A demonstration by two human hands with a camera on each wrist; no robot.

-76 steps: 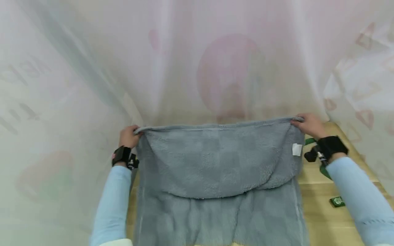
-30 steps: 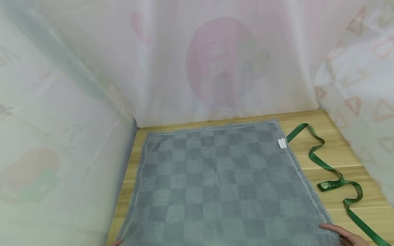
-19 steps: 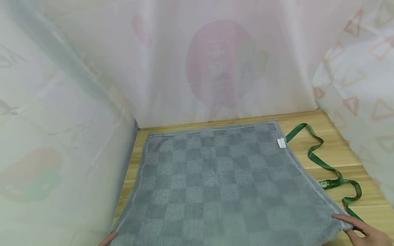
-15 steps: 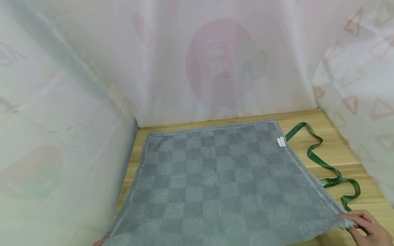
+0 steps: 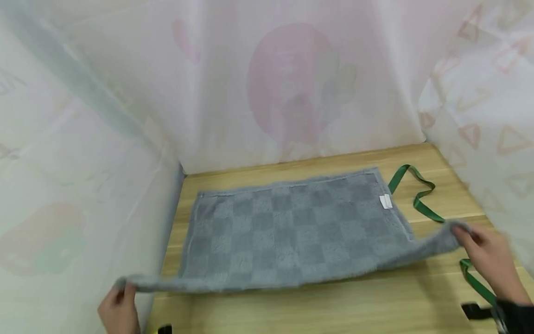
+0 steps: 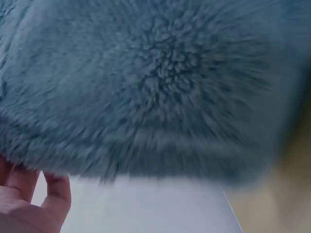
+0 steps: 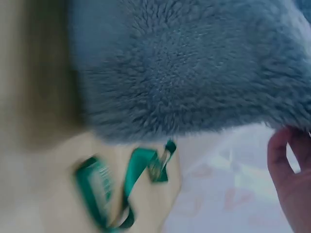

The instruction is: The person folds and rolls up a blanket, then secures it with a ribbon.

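A grey checked fleece towel (image 5: pixel 288 227) lies on the wooden table (image 5: pixel 333 306), its far edge flat and its near edge lifted off the wood. My left hand (image 5: pixel 118 308) pinches the near left corner. My right hand (image 5: pixel 486 255) pinches the near right corner, raised higher than the left. A white label (image 5: pixel 385 201) sits near the towel's far right corner. Grey fleece (image 6: pixel 155 87) fills the left wrist view above my fingers (image 6: pixel 56 199). In the right wrist view the fleece (image 7: pixel 194 68) hangs over the green ribbon (image 7: pixel 121 189), with my fingertips (image 7: pixel 284 160) at its edge.
A green ribbon (image 5: pixel 421 204) trails along the table to the right of the towel and passes under my right hand. Pale printed curtains (image 5: pixel 267 79) close in the table at the back, left and right. Bare wood shows in front of the lifted edge.
Both hands have taken the towel's near corners and lifted them up and toward the far edge. The near half of the towel has left the table.
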